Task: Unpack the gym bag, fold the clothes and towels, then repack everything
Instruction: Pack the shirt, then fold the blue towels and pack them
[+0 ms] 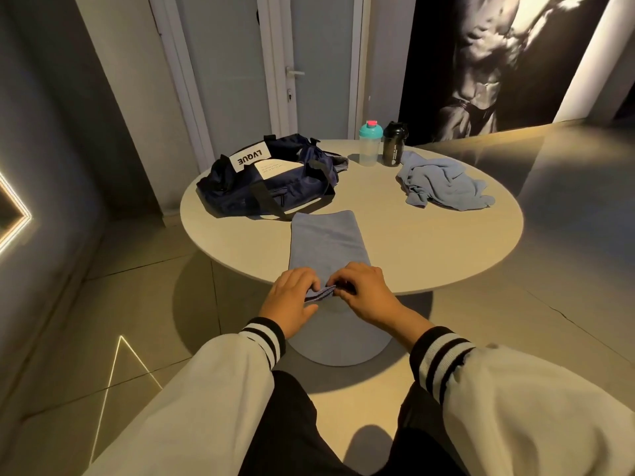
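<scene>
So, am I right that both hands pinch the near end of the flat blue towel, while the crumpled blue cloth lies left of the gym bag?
Not quite: the head view shows the crumpled blue cloth right of the gym bag, beside the black bottle. The rest holds: the left hand and the right hand pinch the near end of the flat blue towel.

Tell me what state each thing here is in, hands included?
Long towel: lying flat, near end over the table edge.
Left hand: pinches that towel's near end.
Right hand: pinches the same end.
Crumpled towel: unfolded heap.
Gym bag: slumped, seemingly open.
Teal-lidded bottle: upright, capped.
Black bottle: upright, capped.
Door: shut.
</scene>
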A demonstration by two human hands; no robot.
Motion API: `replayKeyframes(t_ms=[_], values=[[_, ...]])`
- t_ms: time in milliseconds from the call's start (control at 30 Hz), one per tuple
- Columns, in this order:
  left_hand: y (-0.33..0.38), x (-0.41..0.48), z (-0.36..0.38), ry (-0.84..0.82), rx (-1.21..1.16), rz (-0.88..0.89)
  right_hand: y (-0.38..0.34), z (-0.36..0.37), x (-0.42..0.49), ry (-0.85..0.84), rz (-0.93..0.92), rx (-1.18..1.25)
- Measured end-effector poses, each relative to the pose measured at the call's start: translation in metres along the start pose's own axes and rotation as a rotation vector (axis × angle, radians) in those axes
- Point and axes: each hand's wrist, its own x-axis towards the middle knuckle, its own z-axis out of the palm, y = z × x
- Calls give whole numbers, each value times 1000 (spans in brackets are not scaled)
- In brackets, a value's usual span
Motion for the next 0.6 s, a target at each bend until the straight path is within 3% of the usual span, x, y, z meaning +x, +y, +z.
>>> replayKeyframes(t_ms=[167, 333, 467, 600], values=[[7, 7, -2, 47, 110, -24, 8, -3, -10, 3, 31, -66], [5, 10, -15, 1, 35, -10, 16, -6, -16, -13, 83, -88], [5, 17, -32, 0, -195, -118, 15, -10, -11, 52, 37, 25], [14, 27, -43, 128, -487, -269, 5, -27, 3, 137, 46, 171]])
